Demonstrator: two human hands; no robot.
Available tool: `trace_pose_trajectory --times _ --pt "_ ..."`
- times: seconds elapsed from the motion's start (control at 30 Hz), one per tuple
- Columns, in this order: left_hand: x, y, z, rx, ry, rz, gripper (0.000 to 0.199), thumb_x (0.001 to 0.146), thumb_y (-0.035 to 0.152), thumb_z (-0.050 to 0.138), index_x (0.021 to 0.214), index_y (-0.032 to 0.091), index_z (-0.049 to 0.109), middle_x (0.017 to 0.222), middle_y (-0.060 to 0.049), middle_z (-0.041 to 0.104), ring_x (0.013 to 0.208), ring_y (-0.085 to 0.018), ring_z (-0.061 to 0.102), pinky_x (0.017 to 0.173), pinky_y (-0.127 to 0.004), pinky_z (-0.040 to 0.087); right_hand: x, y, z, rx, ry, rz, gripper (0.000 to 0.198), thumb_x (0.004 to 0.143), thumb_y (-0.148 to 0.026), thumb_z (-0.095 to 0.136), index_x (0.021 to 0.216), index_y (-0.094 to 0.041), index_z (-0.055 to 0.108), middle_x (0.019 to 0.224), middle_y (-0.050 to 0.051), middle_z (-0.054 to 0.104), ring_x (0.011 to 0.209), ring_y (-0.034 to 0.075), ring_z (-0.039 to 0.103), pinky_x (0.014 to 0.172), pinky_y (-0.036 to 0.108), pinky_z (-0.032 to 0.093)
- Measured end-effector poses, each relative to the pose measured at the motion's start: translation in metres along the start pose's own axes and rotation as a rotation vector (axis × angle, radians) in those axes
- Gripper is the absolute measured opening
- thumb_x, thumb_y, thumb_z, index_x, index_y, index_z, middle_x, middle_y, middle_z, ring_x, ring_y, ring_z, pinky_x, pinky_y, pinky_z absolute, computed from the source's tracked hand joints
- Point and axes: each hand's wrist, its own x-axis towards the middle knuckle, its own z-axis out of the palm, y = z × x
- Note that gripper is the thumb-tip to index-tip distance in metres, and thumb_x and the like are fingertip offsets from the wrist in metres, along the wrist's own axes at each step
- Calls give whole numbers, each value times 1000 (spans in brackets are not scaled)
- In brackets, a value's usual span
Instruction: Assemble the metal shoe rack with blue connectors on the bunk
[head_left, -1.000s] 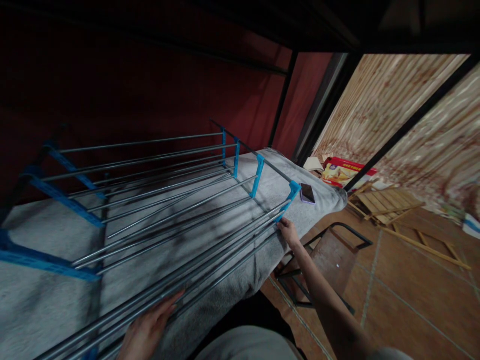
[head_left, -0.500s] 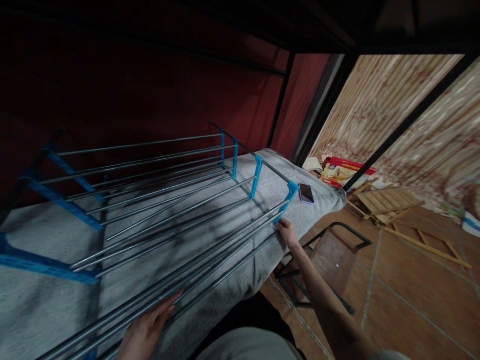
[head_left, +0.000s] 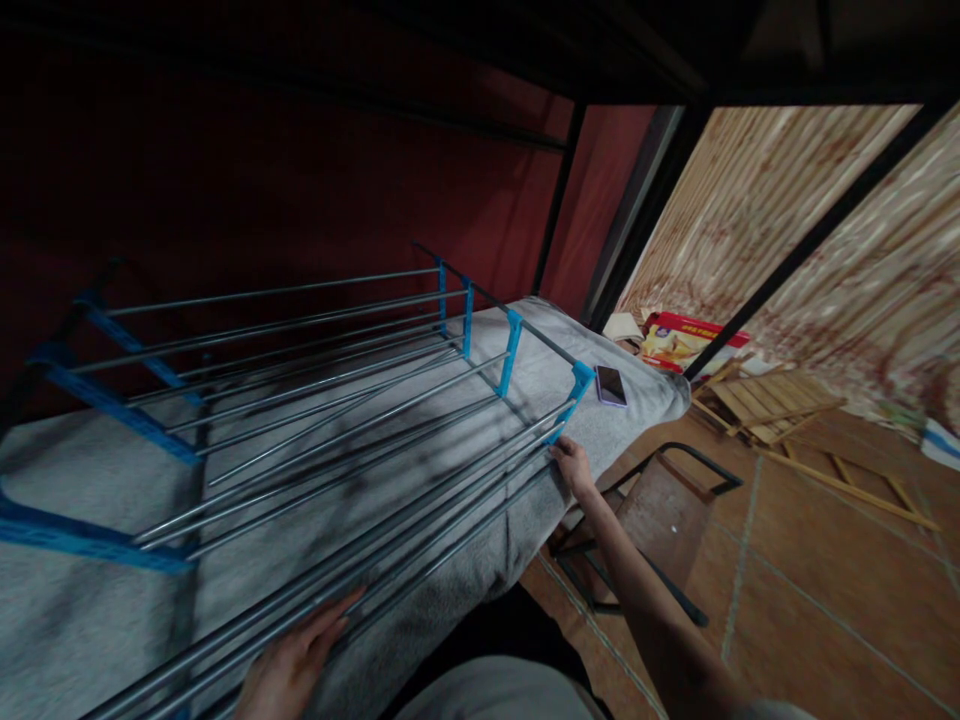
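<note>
A shoe rack of thin metal tubes [head_left: 360, 420] and blue plastic brackets [head_left: 508, 352] lies across a grey blanket [head_left: 559, 335]. At its near right end, my right hand [head_left: 571, 468] is closed on the rack, its fingers at the lower tip of the corner bracket where a tube meets it. My left hand [head_left: 296, 655] is at the near tubes, lower left, its fingers curled around one of them; the fingertips are partly hidden. One loose-looking tube slants across the middle of the rack. Dark side bars run through the brackets at both ends.
A phone [head_left: 611, 386] lies on the blanket beyond the rack. To the right stands a chair [head_left: 667, 515] with a black frame. Folded wooden furniture [head_left: 780, 405] and a red box [head_left: 694, 340] are on the tiled floor. Dark bed-frame posts [head_left: 562, 200] rise around the blanket.
The view has shifted very slightly, and the rack sits a little further left in it. Both hands keep their places on the rack.
</note>
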Motion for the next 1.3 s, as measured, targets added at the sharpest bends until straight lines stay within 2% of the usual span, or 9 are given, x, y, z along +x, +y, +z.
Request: trace_pose_trajectory --times 0.23,0.5,0.8,1.0,1.3 --pt "0 -3 2 0 -13 -57 41 92 54 46 118 36 73 120 3 73 112 -23 69 97 -37 55 0 0 0 -7 8 -2 32 70 -37 57 88 -18 73 92 6 75 89 27 64 90 40 46" --pt "0 -4 1 -26 -21 -46 44 92 57 46 120 36 72 124 3 70 116 -22 66 101 -36 52 -2 -1 1 -7 2 -1 31 72 -38 56 91 -20 73 93 5 75 96 28 64 94 40 46" --pt "-1 1 -2 -2 -19 -48 48 92 61 42 120 36 72 121 2 72 113 -23 69 95 -35 56 -4 -6 2 0 16 3 33 71 -38 55 92 -19 73 96 6 74 97 28 63 95 41 45" --pt "1 3 -3 8 -36 -86 52 92 63 39 119 33 73 123 0 71 117 -27 66 101 -44 52 -5 -8 3 3 23 8 33 70 -39 54 88 -18 72 93 6 74 93 28 63 94 40 45" --pt "0 3 -3 -4 -9 -36 47 91 63 44 117 36 73 120 2 72 112 -24 69 96 -38 55 -6 -10 4 8 17 8 37 71 -39 54 94 -19 74 95 5 75 96 29 63 96 41 44"
